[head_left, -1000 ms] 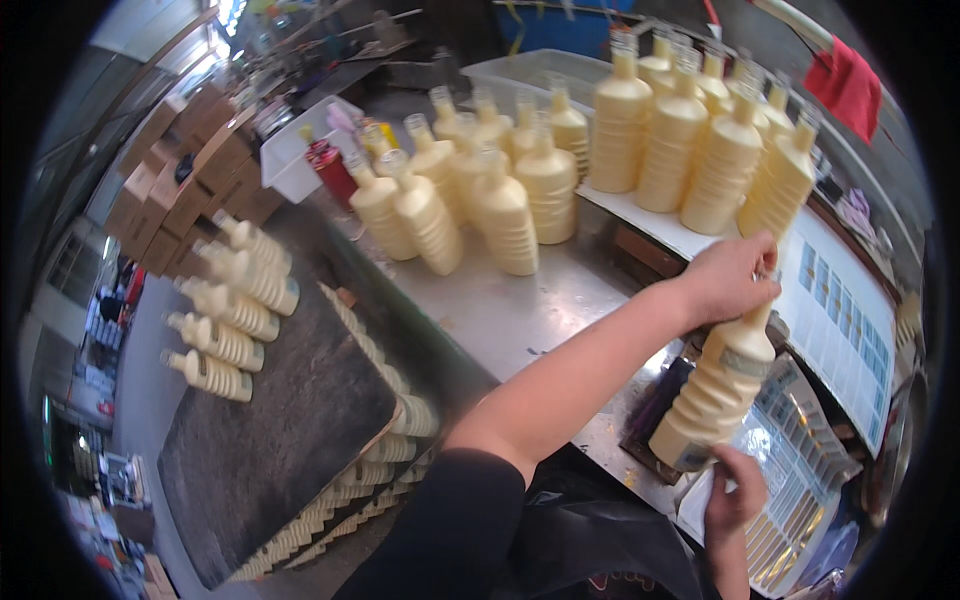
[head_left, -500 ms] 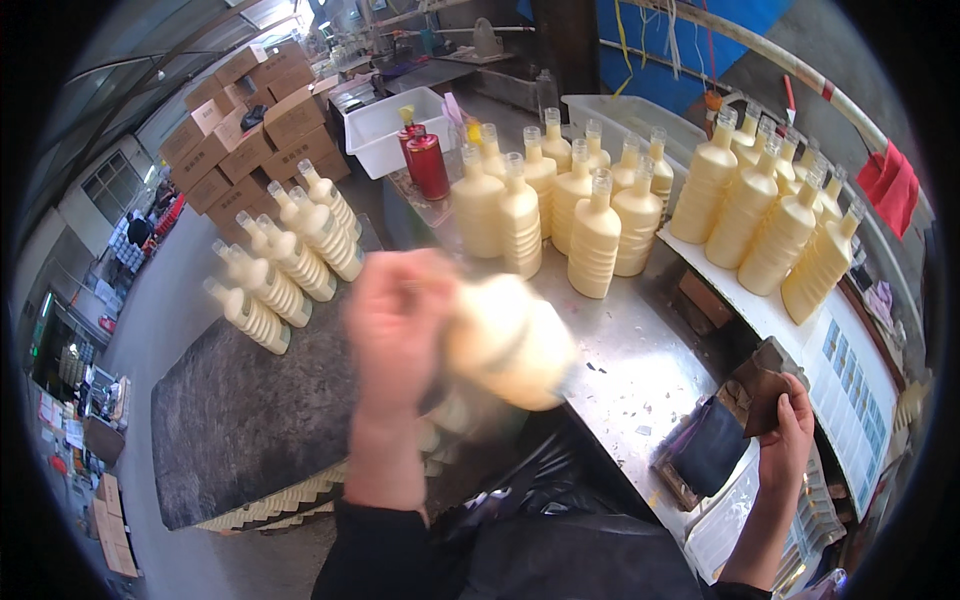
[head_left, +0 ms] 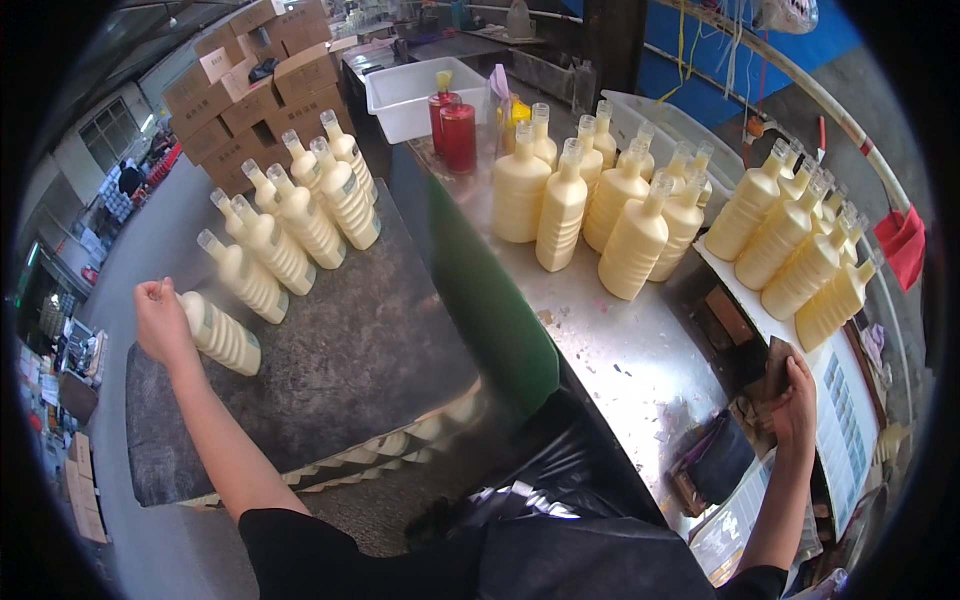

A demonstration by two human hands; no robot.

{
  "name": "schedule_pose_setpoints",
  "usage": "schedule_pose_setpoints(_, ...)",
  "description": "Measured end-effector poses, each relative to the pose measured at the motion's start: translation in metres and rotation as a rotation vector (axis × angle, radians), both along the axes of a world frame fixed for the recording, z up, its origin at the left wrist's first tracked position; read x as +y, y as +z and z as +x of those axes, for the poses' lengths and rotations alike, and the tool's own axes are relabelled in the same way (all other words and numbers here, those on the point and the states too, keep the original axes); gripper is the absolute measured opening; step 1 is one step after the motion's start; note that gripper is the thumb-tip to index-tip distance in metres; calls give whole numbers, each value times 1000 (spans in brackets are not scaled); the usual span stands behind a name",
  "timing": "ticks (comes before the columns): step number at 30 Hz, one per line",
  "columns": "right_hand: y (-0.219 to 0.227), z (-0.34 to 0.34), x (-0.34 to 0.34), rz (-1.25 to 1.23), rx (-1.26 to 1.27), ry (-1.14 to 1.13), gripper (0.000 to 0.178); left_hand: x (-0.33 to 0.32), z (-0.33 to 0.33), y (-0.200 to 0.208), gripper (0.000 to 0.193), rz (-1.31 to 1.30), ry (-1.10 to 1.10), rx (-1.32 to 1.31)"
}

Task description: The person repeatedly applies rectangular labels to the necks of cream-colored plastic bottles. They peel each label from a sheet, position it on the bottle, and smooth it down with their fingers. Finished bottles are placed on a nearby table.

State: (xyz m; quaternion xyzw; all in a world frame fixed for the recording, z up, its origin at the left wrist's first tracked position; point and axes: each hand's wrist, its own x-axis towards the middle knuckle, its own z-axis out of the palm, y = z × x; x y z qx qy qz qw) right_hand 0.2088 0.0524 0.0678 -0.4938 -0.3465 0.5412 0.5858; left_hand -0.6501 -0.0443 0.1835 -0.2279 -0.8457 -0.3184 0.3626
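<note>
My left hand (head_left: 160, 322) is closed around the neck of a cream ribbed bottle (head_left: 222, 337). The bottle stands at the near left end of a dark felt-covered board (head_left: 340, 350). Several more cream bottles (head_left: 290, 220) stand in rows on that board beyond it. My right hand (head_left: 797, 402) grips a small dark brown block (head_left: 775, 362) at the right edge of the steel table (head_left: 620, 360). A cluster of cream bottles (head_left: 590, 200) stands on the steel table, apart from both hands.
Another row of cream bottles (head_left: 800, 255) fills a white tray at the right. Two red bottles (head_left: 455, 130) and a white tub (head_left: 410, 95) sit at the table's far end. Cardboard boxes (head_left: 250, 90) are stacked behind. A green panel (head_left: 480, 290) separates board and table.
My left hand took a cream bottle from the right side, swung it across, and now has it on the dark board at the left. My right hand stayed by the table's right edge.
</note>
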Motion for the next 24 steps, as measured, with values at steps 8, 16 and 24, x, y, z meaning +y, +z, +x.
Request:
schedule_pose_setpoints(8, -1, 5, -7, -68, -35, -147, 29, 24, -128, -56, 32, -27, 0, -54)
schedule_pose_setpoints(16, -10, 18, -32, -122, -17, -250, 27, 36, -219, -78, 40, -39, -166, -41)
schedule_pose_setpoints(24, -2, -2, -55, -106, 18, -229, 28, 155, 60, -43, 45, 357, -782, -199)
